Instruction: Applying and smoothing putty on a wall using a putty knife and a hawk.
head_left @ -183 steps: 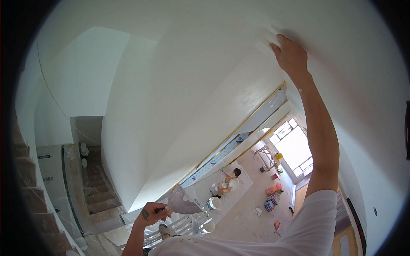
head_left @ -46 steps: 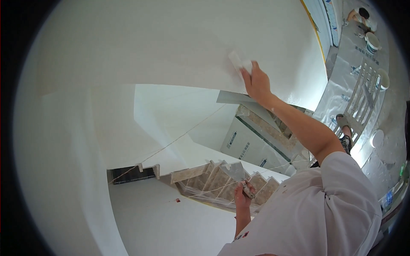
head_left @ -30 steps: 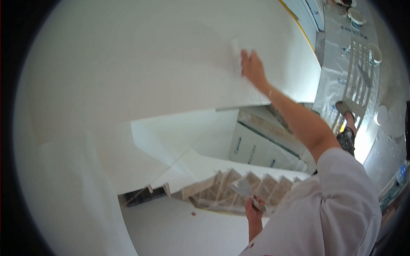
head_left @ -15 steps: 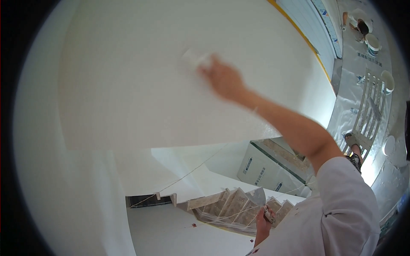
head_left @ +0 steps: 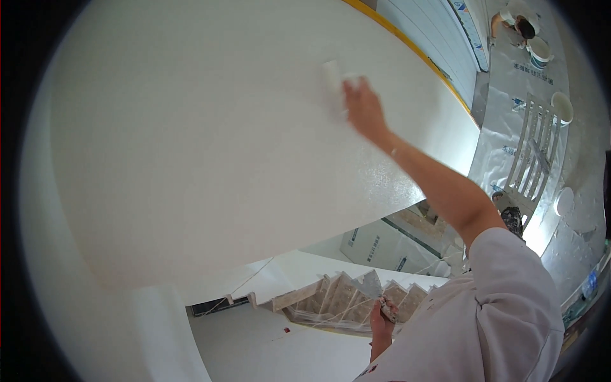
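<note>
My right hand (head_left: 366, 111) is raised against a broad white wall surface (head_left: 210, 140), its fingers closed round a flat trowel (head_left: 331, 79). The trowel's pale blade is smeared by motion and seems to lie on or close to the surface. A shiny, wet-looking patch shows below and right of that hand. Lower down, in front of my shirt, my left hand (head_left: 383, 318) is wrapped round the handle of a putty knife (head_left: 369, 284). Its grey, wide blade points up and left, apart from the wall.
Yellow tape (head_left: 414, 48) edges the surface. Below lie stone stairs (head_left: 324, 302) with thin cords across. At far right, a slatted bench (head_left: 531, 153), a white bucket (head_left: 562, 108) and a crouching person (head_left: 519, 22) beside another bucket (head_left: 539, 52) are on a plastic-covered floor.
My right hand and the trowel have swept right across the surface, and the blade has turned more upright. My left hand still holds the putty knife. The whole view has shifted slightly.
</note>
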A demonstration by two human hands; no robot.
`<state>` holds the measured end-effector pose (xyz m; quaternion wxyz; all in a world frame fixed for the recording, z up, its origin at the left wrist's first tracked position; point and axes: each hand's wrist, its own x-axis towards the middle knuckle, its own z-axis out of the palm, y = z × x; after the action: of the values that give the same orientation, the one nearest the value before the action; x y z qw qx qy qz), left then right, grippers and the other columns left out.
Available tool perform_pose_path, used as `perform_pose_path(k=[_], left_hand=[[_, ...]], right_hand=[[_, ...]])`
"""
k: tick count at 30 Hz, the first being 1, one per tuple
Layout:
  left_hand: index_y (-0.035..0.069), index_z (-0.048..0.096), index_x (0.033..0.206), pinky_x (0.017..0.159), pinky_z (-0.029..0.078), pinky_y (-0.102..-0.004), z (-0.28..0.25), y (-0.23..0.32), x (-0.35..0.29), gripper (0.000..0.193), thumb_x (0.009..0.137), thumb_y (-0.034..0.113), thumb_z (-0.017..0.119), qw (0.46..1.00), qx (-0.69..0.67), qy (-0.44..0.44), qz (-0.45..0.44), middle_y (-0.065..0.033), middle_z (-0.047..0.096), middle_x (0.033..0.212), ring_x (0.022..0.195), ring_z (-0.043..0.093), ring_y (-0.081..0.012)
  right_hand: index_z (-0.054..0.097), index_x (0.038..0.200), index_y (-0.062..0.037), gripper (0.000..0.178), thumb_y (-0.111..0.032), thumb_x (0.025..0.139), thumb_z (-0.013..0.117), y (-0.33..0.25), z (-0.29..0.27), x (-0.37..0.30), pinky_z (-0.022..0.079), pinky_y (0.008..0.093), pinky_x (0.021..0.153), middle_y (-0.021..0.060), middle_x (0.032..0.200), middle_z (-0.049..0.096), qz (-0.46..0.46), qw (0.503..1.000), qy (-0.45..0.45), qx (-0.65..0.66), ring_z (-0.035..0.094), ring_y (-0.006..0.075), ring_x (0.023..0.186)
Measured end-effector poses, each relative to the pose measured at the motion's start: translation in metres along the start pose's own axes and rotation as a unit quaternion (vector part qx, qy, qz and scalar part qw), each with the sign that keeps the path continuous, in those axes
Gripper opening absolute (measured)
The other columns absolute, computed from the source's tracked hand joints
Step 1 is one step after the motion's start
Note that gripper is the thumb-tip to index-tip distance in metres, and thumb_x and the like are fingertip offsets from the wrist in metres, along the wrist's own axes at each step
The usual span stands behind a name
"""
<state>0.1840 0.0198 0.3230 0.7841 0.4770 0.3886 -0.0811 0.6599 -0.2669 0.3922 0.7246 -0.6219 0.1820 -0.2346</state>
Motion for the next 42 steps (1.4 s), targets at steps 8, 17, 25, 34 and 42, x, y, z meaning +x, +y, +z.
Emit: perform_pose_path(k=[8, 17, 25, 34, 42], left_hand=[[0.011, 0.057, 0.098, 0.067, 0.044, -0.0324, 0.057, -0.01, 0.015, 0.023, 0.094, 0.034, 0.058, 0.999, 0.025, -0.006, -0.044, -0.0032, 0.058, 0.084, 0.074, 0.054, -0.0178], [0.008, 0.056, 0.1, 0.068, 0.044, -0.0343, 0.052, 0.002, 0.0, 0.028, 0.095, 0.035, 0.056, 0.998, 0.011, 0.01, -0.065, -0.0044, 0.058, 0.083, 0.074, 0.054, -0.0196], [0.006, 0.055, 0.101, 0.069, 0.044, -0.0344, 0.027, 0.011, 0.001, 0.029, 0.094, 0.034, 0.057, 0.999, 0.005, 0.011, -0.03, -0.0062, 0.057, 0.082, 0.07, 0.054, -0.0209], [0.004, 0.056, 0.099, 0.069, 0.045, -0.0343, 0.033, 0.027, 0.002, 0.027, 0.093, 0.03, 0.059, 0.999, 0.018, -0.043, -0.027, -0.0072, 0.057, 0.081, 0.07, 0.054, -0.0216], [0.0, 0.057, 0.104, 0.069, 0.046, -0.0334, 0.046, 0.025, -0.004, 0.031, 0.092, 0.028, 0.061, 0.997, -0.053, 0.0, -0.059, -0.008, 0.058, 0.078, 0.071, 0.055, -0.0213]], right_hand=[[0.047, 0.118, 0.0075, 0.05, -0.036, 0.093, 0.055, 0.072, -0.025, -0.034, 0.051, 0.0461, 0.058, 0.0206, 0.07, 0.063, -0.043, 0.988, -0.058, -0.134, 0.064, 0.0378, 0.065], [0.052, 0.109, 0.0013, 0.045, -0.04, 0.093, 0.057, -0.107, -0.005, 0.057, 0.048, 0.0486, 0.061, 0.022, 0.074, 0.063, -0.281, 0.939, -0.138, -0.14, 0.063, 0.0396, 0.072], [0.054, 0.102, 0.0002, 0.04, -0.037, 0.088, 0.063, -0.109, -0.023, 0.143, 0.048, 0.0444, 0.055, 0.0177, 0.071, 0.06, -0.337, 0.899, -0.053, -0.274, 0.06, 0.0367, 0.062], [0.052, 0.096, 0.0015, 0.04, -0.037, 0.09, 0.061, -0.104, 0.012, 0.095, 0.046, 0.0459, 0.056, 0.0199, 0.068, 0.058, -0.419, 0.892, -0.045, -0.164, 0.058, 0.0398, 0.063], [0.051, 0.1, -0.0001, 0.038, -0.036, 0.09, 0.061, -0.248, 0.04, 0.128, 0.047, 0.0459, 0.057, 0.0185, 0.066, 0.059, -0.424, 0.889, 0.008, -0.175, 0.06, 0.0389, 0.066]])
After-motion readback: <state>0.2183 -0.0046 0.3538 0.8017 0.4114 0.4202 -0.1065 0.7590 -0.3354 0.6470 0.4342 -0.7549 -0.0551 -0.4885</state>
